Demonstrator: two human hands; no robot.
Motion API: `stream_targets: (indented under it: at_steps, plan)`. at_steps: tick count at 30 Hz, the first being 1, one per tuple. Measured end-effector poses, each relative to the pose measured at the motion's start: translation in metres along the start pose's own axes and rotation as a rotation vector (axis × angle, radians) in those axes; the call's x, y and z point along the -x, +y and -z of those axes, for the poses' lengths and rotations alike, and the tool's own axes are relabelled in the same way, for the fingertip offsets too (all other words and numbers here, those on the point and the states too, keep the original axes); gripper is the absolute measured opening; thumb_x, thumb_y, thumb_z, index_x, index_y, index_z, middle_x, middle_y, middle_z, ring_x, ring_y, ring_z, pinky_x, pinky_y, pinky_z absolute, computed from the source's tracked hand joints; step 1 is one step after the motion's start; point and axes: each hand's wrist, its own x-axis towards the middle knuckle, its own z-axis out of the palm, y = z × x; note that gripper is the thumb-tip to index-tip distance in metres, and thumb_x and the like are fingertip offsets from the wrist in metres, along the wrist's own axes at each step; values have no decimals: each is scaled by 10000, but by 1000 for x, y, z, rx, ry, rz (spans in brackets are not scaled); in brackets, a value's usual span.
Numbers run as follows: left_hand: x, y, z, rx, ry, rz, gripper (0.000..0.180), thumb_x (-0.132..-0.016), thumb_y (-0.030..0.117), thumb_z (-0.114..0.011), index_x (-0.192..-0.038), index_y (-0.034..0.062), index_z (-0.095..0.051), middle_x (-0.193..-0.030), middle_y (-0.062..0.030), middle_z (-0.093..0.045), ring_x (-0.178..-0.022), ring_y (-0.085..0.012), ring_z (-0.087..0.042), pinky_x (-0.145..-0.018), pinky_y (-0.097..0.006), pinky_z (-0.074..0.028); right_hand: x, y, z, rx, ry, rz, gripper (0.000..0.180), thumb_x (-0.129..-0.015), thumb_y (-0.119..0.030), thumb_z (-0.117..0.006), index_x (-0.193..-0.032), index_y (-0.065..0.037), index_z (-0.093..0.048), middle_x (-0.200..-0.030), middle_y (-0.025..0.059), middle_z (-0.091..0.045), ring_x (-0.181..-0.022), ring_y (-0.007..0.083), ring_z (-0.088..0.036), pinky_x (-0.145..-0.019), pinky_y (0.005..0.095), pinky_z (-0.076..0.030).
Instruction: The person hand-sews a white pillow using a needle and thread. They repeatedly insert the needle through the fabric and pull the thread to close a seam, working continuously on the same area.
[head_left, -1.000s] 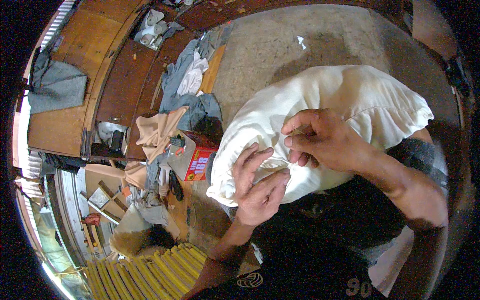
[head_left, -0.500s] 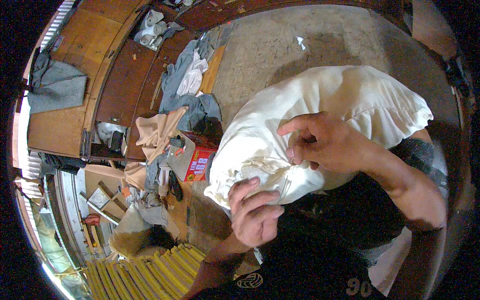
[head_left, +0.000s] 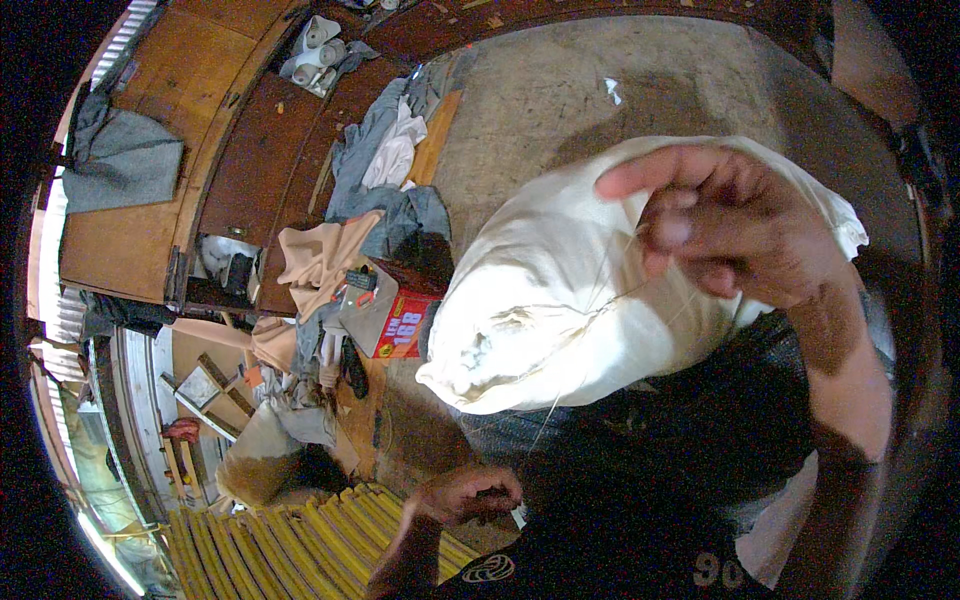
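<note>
A cream white cloth bundle (head_left: 560, 300) lies on my lap, bunched at its left end. My right hand (head_left: 730, 225) is raised close to the camera above the cloth, fingers pinched on a thin thread (head_left: 600, 290) that runs down across the cloth. My left hand (head_left: 465, 495) is low near my body, fingers curled around the lower end of the same thread. The needle itself is too small to make out.
A small box with a red panel (head_left: 385, 315) sits left of the cloth among scattered clothes (head_left: 385, 170) and beige fabric (head_left: 320, 255). Yellow slats (head_left: 290, 545) lie at the lower left. Wooden furniture (head_left: 250, 140) stands at the upper left, concrete floor (head_left: 560, 90) beyond.
My right hand has risen off the cloth toward the camera, drawing the thread up. My left hand has dropped from the cloth's edge down toward my body.
</note>
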Motion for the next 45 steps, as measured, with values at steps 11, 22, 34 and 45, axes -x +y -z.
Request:
stream_targets:
  at_steps: [11,22,34,45]
  plan:
    - [88,-214,-1,-460,140,881,351,-952,406,-710,-1031,68,-655,-861,-103,-667,-689,-223,-637,-654,-355,-523,6,-11,7,-111,200,207,415,-986,-130,-618,-1368,23,-572,-1024,121,-703,-456,22,-433,-412,170,-342]
    - [102,-237,-29,-552,246,995,379,-931,383,-737,-1162,92,-660,-985,-135,-711,-798,-255,-694,-743,-380,-562,1,-1,-5,45,189,74,342,-940,-91,-652,-1269,1,-650,-926,84,-713,-453,15,-426,-416,169,-325]
    - [-76,27,-46,-581,794,-101,316,-947,297,-735,-1179,90,-686,-965,-137,-736,-759,-224,-705,-708,-366,-575,0,4,-8,77,220,21,292,-965,-77,-643,-1251,-18,-666,-917,65,-709,-513,24,-491,-443,186,-380]
    - [68,-254,-53,1085,381,265,163,-1033,242,-607,-1045,82,-639,-976,-46,-671,-718,-171,-590,-595,-273,-484,-1,26,-14,333,25,28,280,-973,-70,-670,-1243,5,-660,-930,73,-708,-743,121,-644,-659,277,-546]
